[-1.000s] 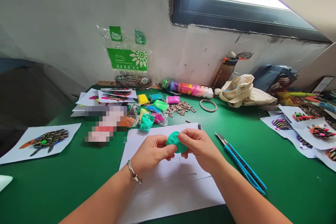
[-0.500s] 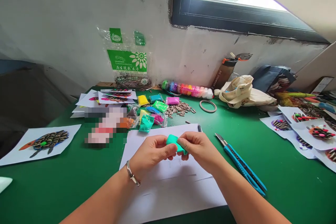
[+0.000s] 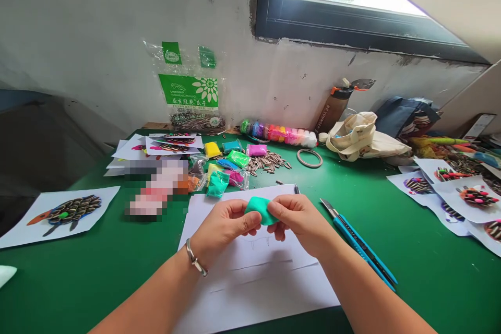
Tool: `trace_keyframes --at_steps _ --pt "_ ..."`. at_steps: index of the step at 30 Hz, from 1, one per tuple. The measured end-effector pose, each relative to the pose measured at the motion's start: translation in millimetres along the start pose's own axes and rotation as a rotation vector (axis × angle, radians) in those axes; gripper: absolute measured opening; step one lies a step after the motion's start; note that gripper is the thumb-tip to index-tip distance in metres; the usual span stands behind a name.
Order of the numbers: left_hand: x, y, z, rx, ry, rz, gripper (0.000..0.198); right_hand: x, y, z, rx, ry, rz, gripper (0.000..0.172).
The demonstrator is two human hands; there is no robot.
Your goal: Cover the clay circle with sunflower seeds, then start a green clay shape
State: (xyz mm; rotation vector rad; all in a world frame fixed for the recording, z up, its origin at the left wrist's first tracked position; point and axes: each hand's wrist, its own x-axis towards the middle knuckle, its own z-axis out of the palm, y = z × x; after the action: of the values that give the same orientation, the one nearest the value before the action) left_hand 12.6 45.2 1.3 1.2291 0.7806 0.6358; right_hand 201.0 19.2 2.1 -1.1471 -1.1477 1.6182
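Observation:
Between my left hand (image 3: 226,225) and my right hand (image 3: 294,218) I pinch a flattened piece of turquoise modelling clay (image 3: 260,210), gripping it from both sides with my fingertips. Both hands hover above a white paper sheet (image 3: 250,287) with faint pencil lines. A metal bangle (image 3: 194,257) circles my left wrist. To the right of my right hand lies a blue craft knife (image 3: 362,243) on the green table, and a pen tip (image 3: 296,188) pokes out from behind the paper's far edge.
Bags of coloured clay (image 3: 227,164) and loose sunflower seeds (image 3: 268,160) lie beyond the paper. Seed-and-clay pictures on paper (image 3: 64,211) sit at left and right (image 3: 475,198). A pixelated patch (image 3: 154,190) hides something at left. A canvas bag (image 3: 362,138) and bottle (image 3: 332,107) stand by the wall.
The clay has spread from a narrow folded lump into a wider, flatter piece between my fingers. My hands have moved slightly apart.

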Motion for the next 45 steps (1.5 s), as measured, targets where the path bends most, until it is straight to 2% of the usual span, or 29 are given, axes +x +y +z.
trace_keyframes --at_steps 4,9,15,22,25,31,36,39,42,45 --pt "-0.2 1.6 3.3 0.006 0.015 -0.013 0.033 -0.1 -0.9 2.1 -0.007 -0.004 0.023 0.040" --pt "0.9 3.1 4.3 0.036 0.078 -0.012 0.035 0.4 -2.1 -1.2 0.180 -0.035 0.058 0.047" --pt "1.6 1.3 3.3 0.050 0.052 0.030 0.040 2.1 1.9 2.1 0.105 -0.079 0.030 0.022" --pt "1.6 -0.4 1.3 0.108 0.082 0.025 0.041 1.2 1.9 0.1 0.014 -0.079 0.000 0.015" --pt "2.1 -0.3 1.7 0.099 0.102 0.002 0.040 1.7 1.0 0.4 0.088 -0.047 0.005 0.023" --pt "1.7 4.0 5.1 -0.005 0.207 0.043 0.034 5.6 8.2 6.0 0.238 0.121 0.103 0.035" --pt "0.4 6.0 8.9 0.001 0.243 0.088 0.029 5.9 13.7 10.9 0.156 0.059 0.150 0.042" --pt "-0.8 5.5 9.7 0.044 0.268 0.117 0.027 5.0 11.3 10.0 0.108 0.048 0.173 0.052" --pt "-2.1 5.0 9.7 0.071 0.299 0.149 0.025 3.6 8.8 10.0 0.024 -0.030 0.203 0.062" --pt "-3.1 5.6 10.4 0.090 0.271 0.180 0.023 2.7 8.8 14.0 -0.012 -0.042 0.152 0.057"
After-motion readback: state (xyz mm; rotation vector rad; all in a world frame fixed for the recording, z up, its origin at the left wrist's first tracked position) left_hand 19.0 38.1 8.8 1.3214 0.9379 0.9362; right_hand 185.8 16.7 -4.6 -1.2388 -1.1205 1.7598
